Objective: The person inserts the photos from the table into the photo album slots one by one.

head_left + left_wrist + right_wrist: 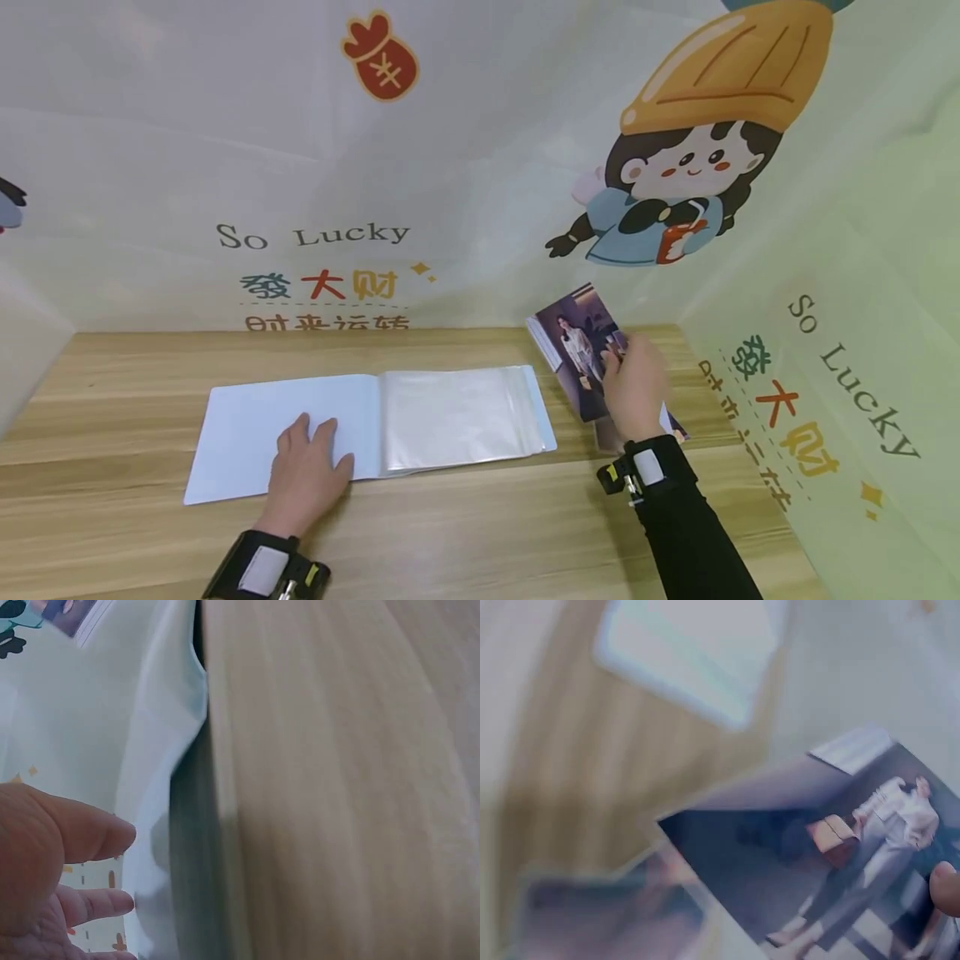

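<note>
A photo album lies spread on the table, with a plain white inside cover [247,433] at left and clear plastic sleeves [457,417] at right. My left hand [307,471] rests on the white cover near its lower edge, fingers spread and holding nothing. In the left wrist view, the thumb and fingers [97,902] show at the lower left. My right hand [636,387] grips a stack of photos [573,350] by its right side, tilted above the table. The top print shows a standing person in light clothes; the thumb [946,889] presses on it in the right wrist view.
More photos [607,919] lie on the table under and beside the held stack. A printed pale cloth [480,183] with cartoon figures and lettering rises behind the wooden table [465,533] and along its right side.
</note>
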`<action>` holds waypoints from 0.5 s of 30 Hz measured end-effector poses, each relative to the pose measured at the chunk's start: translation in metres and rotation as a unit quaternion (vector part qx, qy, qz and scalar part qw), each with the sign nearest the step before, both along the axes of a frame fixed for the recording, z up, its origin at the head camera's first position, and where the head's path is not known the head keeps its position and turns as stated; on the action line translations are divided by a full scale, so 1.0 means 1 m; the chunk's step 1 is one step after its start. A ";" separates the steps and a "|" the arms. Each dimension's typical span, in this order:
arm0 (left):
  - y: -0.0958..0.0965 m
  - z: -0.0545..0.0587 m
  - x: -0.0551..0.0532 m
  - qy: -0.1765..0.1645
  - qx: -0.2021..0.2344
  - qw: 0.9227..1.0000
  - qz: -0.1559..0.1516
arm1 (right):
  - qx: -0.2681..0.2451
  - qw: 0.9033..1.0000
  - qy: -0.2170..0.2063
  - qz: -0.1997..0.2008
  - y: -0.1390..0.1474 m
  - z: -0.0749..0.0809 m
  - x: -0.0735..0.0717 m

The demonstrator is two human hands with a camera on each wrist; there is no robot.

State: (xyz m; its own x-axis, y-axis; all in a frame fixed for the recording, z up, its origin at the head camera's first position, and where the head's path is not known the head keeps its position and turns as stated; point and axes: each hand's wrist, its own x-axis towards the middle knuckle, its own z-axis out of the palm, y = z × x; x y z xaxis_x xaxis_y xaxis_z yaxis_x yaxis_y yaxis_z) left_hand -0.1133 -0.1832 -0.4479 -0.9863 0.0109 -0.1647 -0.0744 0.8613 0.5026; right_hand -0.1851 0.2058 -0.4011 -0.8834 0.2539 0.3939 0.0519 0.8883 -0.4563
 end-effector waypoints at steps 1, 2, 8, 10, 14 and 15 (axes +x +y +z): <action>0.001 0.002 -0.001 0.004 0.002 1.000 -0.001 | 0.007 1.000 0.007 0.023 -0.007 0.005 0.000; 0.002 0.004 -0.002 0.009 0.005 1.000 -0.003 | 0.008 0.999 0.012 0.050 -0.014 0.009 0.000; 0.010 0.023 -0.016 0.050 0.041 0.998 -0.015 | 0.012 0.977 -0.062 0.205 -0.059 0.031 0.004; 0.012 0.029 -0.022 0.057 0.066 0.996 -0.023 | 0.007 0.964 -0.105 0.246 -0.074 0.033 0.005; 0.015 0.037 -0.030 0.067 0.136 0.987 -0.050 | 0.000 0.935 -0.156 0.317 -0.101 0.032 0.006; 0.015 0.038 -0.031 0.071 0.150 0.985 -0.057 | 0.003 0.929 -0.163 0.333 -0.107 0.032 0.006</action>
